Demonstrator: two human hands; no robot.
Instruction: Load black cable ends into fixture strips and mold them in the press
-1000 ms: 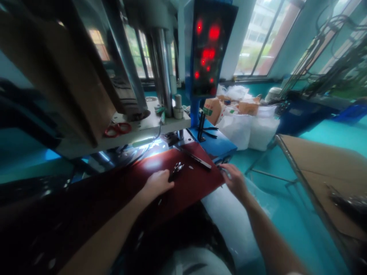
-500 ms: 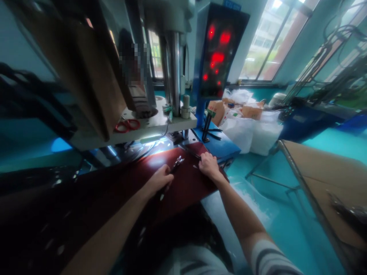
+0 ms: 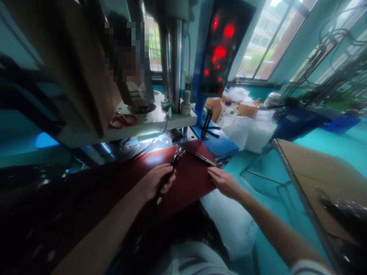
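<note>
My left hand (image 3: 159, 181) is closed around slim black pieces with shiny metal ends (image 3: 178, 153), blurred, their kind unclear. They point up and away over the dark red work surface (image 3: 189, 179). On that surface, towards its right edge, lies a long slim tool (image 3: 204, 158) with a light metallic side; its exact kind does not show. My right hand (image 3: 225, 183) is just below the near end of this tool, fingers stretched out and fairly flat, holding nothing I can see.
A press with a bright steel column (image 3: 177, 65) rises ahead, and red-handled scissors (image 3: 123, 121) lie on its pale plate. A control box (image 3: 226, 49) with red lights stands right of it. White sacks (image 3: 246, 128) and a cardboard-topped table (image 3: 323, 172) are on the right.
My right hand has let go of the slim tool and drawn back to the right and towards me, fingers extending. My left hand still holds the black pieces, tilted slightly more upright.
</note>
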